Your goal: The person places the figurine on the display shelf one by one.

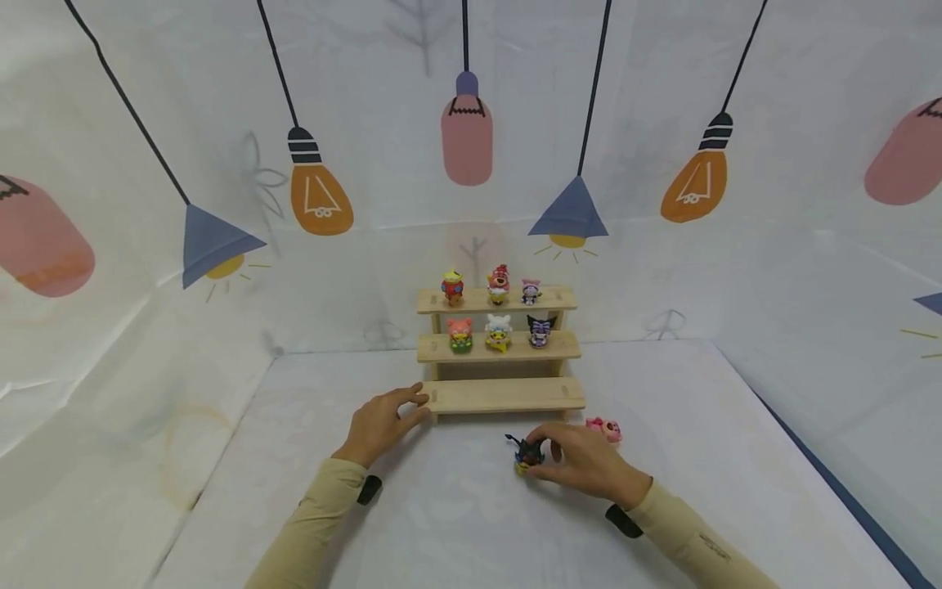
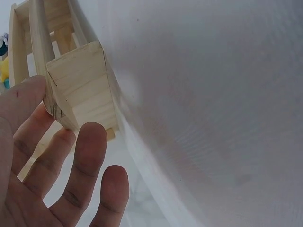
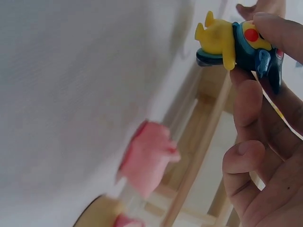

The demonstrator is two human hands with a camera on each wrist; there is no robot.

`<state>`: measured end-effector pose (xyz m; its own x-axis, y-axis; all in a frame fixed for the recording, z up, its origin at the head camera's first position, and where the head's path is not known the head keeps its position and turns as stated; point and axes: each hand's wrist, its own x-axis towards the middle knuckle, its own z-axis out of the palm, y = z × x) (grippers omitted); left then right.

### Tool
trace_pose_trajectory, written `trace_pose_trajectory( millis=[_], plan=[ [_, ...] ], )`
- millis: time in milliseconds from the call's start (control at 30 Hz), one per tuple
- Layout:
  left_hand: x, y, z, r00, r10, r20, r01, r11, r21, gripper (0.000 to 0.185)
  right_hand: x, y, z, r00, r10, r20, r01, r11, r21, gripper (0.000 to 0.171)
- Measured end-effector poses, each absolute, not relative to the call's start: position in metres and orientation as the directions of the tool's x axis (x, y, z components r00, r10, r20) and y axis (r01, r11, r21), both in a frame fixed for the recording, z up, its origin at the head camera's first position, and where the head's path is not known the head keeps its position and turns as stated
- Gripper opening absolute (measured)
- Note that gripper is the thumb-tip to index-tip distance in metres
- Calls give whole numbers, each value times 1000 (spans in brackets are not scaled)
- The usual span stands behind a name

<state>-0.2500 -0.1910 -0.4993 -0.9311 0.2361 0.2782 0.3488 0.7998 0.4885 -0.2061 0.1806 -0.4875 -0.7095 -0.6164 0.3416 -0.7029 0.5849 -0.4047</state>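
Note:
My right hand (image 1: 585, 462) pinches a small yellow toy figurine (image 3: 220, 40) between thumb and fingers. It has red cheeks and a dark blue-green hooded cape; in the head view the figurine (image 1: 527, 458) is low over the white table, in front of the shelf. My left hand (image 1: 383, 427) is at the left end of the lowest step of a three-step wooden display shelf (image 1: 508, 396). In the left wrist view its fingertips (image 2: 35, 85) touch that end, fingers loosely extended. A pink figurine (image 1: 605, 429) lies on the table just beyond my right hand.
Three figurines stand on the top step, among them a red-and-green one (image 1: 452, 288). The middle step carries three more, including a white-hooded one (image 1: 498, 334) and a dark purple one (image 1: 540, 331). A wall sheet (image 1: 397, 270) printed with lamps hangs behind the shelf.

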Motion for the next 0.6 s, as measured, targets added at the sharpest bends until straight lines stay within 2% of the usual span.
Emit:
trace_pose_trajectory(
  millis=[600],
  plan=[
    [-247, -188, -494, -930, 234, 283, 347, 812, 469, 30, -223, 121, -468, -635, -675, 376, -771, 514, -377, 42]
  ],
)
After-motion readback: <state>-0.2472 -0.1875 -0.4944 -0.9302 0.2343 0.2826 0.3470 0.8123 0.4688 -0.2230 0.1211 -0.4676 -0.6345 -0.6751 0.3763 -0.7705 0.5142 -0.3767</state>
